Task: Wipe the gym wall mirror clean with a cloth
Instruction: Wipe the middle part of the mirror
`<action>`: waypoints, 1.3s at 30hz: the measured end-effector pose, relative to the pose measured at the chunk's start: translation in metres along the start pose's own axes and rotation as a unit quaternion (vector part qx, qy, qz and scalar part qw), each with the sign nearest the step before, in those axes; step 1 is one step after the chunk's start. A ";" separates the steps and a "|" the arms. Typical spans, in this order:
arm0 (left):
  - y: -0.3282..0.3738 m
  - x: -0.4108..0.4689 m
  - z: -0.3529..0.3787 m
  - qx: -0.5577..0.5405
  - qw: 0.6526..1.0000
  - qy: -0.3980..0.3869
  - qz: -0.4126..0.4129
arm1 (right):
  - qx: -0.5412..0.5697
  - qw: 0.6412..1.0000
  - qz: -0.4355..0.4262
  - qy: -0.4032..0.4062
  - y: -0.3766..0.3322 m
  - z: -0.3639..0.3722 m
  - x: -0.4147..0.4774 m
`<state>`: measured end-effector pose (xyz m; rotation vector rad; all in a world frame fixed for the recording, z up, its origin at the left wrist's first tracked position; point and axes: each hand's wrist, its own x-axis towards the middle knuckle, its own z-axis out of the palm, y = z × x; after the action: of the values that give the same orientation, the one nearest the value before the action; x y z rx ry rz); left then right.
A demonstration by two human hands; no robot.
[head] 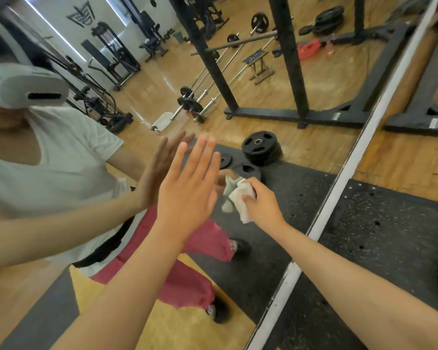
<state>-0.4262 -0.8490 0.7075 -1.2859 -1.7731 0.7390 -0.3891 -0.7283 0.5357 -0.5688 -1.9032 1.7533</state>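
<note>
White cloth bunched in your right hand presses the mirror for wiping; your left hand, fingers straight, lies flat against it, likely bracing you

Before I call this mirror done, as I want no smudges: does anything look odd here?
The bare left hand appears to lie flat against the gym wall mirror while the right hand grips a crumpled white cloth beside it; that palm likely leaves new prints.

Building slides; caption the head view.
Left hand open against the mirror, right hand holding a white cloth to it.
</note>
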 end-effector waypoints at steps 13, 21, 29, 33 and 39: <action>-0.040 -0.101 -0.004 0.058 0.998 0.004 -0.022 | -0.029 0.997 -0.014 0.071 -0.022 0.073 -0.078; -0.037 -0.102 -0.004 0.111 0.993 0.003 -0.029 | -0.011 0.999 -0.023 0.040 -0.008 0.121 -0.141; -0.035 -0.102 -0.002 0.110 0.994 -0.005 -0.028 | -0.024 0.990 0.019 0.137 -0.008 0.088 -0.083; -0.036 -0.101 -0.003 0.115 0.993 -0.002 -0.019 | -0.060 0.980 0.063 0.177 -0.012 0.059 -0.034; -0.030 -0.101 0.000 0.111 0.993 0.003 -0.030 | -0.056 0.982 0.038 0.174 -0.009 0.087 -0.066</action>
<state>-0.4250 -0.9544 0.7052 -1.0817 -1.6654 0.8710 -0.3891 -0.8383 0.5345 -0.9334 -1.7583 1.4802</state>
